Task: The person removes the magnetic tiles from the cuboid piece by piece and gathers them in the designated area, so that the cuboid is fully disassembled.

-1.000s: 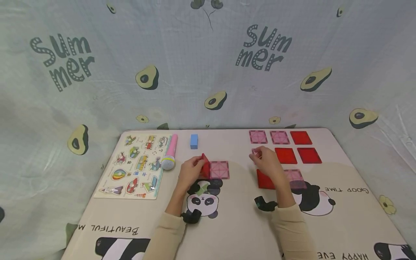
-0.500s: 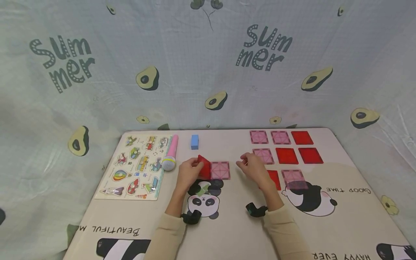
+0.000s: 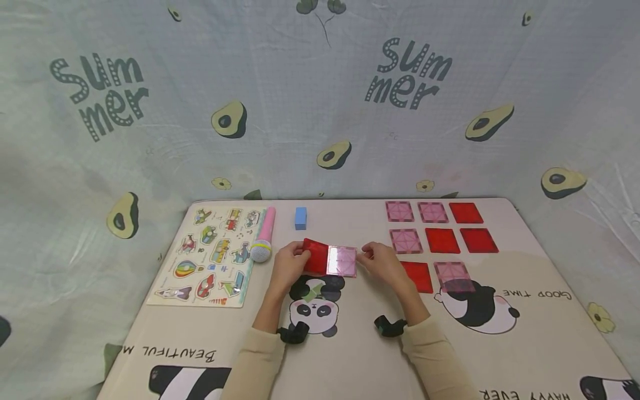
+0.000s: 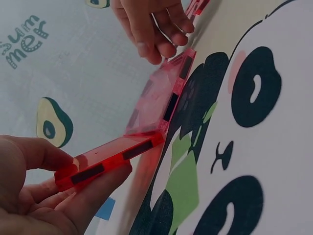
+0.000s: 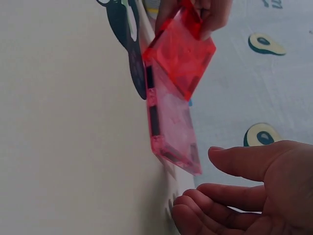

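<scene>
My left hand (image 3: 289, 268) pinches a red magnetic tile (image 3: 316, 258) by its outer edge, thumb on one face and fingers on the other. The red tile is tilted up and meets a pink magnetic tile (image 3: 343, 261) along one side. In the left wrist view the pink tile (image 4: 159, 95) makes an angle with the red one. My right hand (image 3: 385, 266) is just right of the pink tile. In the right wrist view its thumb and fingers (image 5: 239, 164) are spread, with a gap to the tile's near corner.
Several red and pink tiles lie in rows at the right, including a red tile (image 3: 419, 276) by my right forearm. A blue block (image 3: 300, 218), a pink toy microphone (image 3: 263, 236) and a picture puzzle board (image 3: 205, 258) are at the left.
My right hand has let go of a pink tile in the right-hand rows and moved left to beside the joined pair. The red tile leans outward more, and the pink tile now catches glare.
</scene>
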Motion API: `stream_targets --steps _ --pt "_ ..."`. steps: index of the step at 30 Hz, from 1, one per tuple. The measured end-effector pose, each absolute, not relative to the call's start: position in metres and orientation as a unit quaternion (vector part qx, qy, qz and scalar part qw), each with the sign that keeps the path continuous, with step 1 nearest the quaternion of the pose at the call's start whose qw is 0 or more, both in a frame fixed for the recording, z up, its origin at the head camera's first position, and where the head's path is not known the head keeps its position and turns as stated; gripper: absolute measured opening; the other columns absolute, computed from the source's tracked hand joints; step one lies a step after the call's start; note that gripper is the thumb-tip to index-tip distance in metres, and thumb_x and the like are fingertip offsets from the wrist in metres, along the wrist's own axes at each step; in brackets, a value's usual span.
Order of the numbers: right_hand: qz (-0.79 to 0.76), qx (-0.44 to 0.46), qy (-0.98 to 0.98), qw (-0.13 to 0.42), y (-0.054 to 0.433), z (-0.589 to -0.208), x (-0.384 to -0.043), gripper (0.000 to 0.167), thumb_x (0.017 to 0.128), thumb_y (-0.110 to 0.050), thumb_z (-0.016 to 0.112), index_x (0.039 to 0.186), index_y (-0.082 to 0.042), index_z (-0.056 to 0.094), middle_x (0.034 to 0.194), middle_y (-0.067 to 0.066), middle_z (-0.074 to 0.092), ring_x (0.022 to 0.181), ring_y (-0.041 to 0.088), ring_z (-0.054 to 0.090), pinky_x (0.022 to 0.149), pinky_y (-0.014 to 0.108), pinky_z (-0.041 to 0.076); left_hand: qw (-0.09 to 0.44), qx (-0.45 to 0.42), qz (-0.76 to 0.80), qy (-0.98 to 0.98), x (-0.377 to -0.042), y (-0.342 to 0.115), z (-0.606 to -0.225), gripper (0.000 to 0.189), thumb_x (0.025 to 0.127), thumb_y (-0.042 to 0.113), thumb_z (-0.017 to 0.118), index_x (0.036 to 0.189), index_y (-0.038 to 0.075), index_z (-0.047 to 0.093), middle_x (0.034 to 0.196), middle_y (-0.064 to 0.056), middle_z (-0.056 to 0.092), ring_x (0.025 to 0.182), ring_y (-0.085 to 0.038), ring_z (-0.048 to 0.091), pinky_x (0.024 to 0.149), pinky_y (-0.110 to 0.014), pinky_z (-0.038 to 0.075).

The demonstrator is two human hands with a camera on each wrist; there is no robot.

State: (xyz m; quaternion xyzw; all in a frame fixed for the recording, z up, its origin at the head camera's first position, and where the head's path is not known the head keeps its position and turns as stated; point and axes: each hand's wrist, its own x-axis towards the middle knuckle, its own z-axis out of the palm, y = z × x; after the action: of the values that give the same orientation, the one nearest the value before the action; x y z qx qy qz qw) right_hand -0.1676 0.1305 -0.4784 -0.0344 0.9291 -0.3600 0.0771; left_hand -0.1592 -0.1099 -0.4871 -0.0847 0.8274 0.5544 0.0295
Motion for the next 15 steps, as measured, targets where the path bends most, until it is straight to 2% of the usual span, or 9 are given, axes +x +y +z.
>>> stream_targets --steps 7,15 --pt "-0.362 -0.038 0.928 0.085 0.1288 -0.4838 -0.1673 0.037 0.095 -0.024 0.067 0.123 -0.001 0.066 0.106 0.013 0.069 0.092 0.023 0.059 0.091 0.041 0.058 0.044 -0.085 0.572 0.815 -0.1595 -0.1094 -0.4893 0.038 0.097 0.018 0.057 0.132 0.003 0.060 0.126 -0.018 0.068 0.111 -0.034 0.066 0.096 -0.046 0.058" --pt "-0.371 -0.028 0.925 0.081 0.1270 -0.4874 -0.1699 0.040 0.092 -0.022 0.070 0.122 0.003 0.063 0.096 0.013 0.068 0.084 0.022 0.059 0.085 0.040 0.058 0.059 -0.080 0.604 0.791 -0.1600 -0.1087 -0.4931 0.036 0.098 0.017 0.057 0.130 0.001 0.060 0.120 -0.019 0.066 0.106 -0.033 0.066 0.091 -0.044 0.060"
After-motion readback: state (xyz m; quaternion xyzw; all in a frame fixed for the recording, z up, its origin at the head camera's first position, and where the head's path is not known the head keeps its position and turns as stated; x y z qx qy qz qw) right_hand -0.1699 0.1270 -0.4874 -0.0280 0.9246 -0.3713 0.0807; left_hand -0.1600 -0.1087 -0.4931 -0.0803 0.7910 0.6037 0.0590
